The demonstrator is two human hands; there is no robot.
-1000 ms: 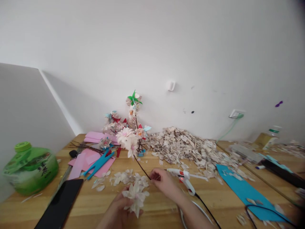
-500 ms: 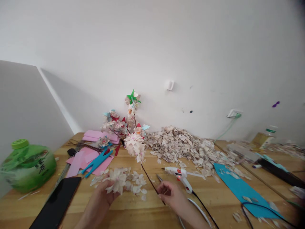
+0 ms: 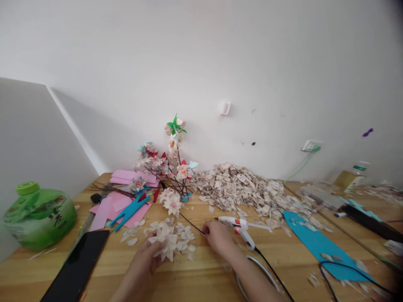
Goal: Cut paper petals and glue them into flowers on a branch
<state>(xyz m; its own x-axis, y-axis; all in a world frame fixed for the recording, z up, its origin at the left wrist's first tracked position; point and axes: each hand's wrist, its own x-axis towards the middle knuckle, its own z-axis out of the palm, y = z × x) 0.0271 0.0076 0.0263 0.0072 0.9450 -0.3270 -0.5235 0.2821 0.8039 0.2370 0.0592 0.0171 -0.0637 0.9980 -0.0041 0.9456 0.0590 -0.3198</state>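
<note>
A pale petal flower point(image 3: 167, 240) is held by my left hand point(image 3: 150, 253), above loose white petals point(image 3: 185, 237). My right hand point(image 3: 215, 238) is closed on the lower end of a thin dark stem point(image 3: 191, 222), which slants up to the left and bears whitish blossoms point(image 3: 171, 201) at its far end. Beside my right hand, a white glue gun point(image 3: 236, 223) lies with a red light showing. Behind the stem stands an arrangement of flowering twigs point(image 3: 182, 170) with red, blue and green leaves.
A large heap of petals point(image 3: 236, 184) lies along the wall. Blue scissors point(image 3: 130, 212) and pink sheets point(image 3: 118, 180) are at the left, near a phone point(image 3: 77, 264) and green jug point(image 3: 39, 218). A blue sheet point(image 3: 324, 247) and cables point(image 3: 273, 272) are at the right.
My right hand has moved forward with the stem, whose blossoms have tipped lower and to the left. My left hand has shifted right with the flower.
</note>
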